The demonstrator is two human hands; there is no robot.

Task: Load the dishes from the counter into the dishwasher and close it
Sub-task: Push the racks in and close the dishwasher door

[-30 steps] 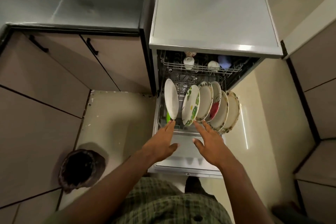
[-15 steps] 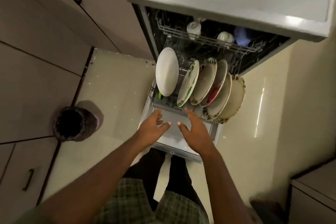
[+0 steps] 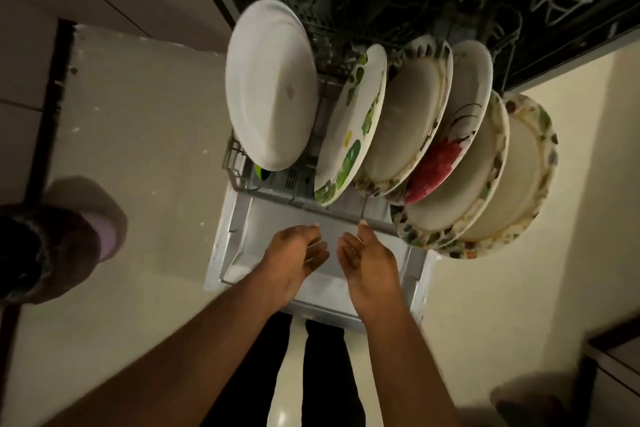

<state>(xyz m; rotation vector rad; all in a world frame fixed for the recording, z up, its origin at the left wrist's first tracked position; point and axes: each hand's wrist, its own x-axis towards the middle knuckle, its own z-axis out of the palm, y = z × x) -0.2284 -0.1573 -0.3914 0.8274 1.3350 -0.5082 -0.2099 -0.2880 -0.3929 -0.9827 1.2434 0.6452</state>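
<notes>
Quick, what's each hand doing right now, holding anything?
Left hand: open, fingers loosely curled, holding nothing.
Right hand: open, holding nothing.

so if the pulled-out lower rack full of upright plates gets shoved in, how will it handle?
Probably heavy: the grey wire lower rack carries six large plates, from the plain white plate to the floral-rimmed end plate. They stand on edge, leaning and overlapping, so a sharp push likely makes them rattle or knock. Both hands, left hand and right hand, suggest an even push.

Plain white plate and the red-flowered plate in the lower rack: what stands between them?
In the head view, two plates: the green-leaf plate next to the plain white plate, then a cream floral-rimmed plate before the red-flowered plate.
</notes>
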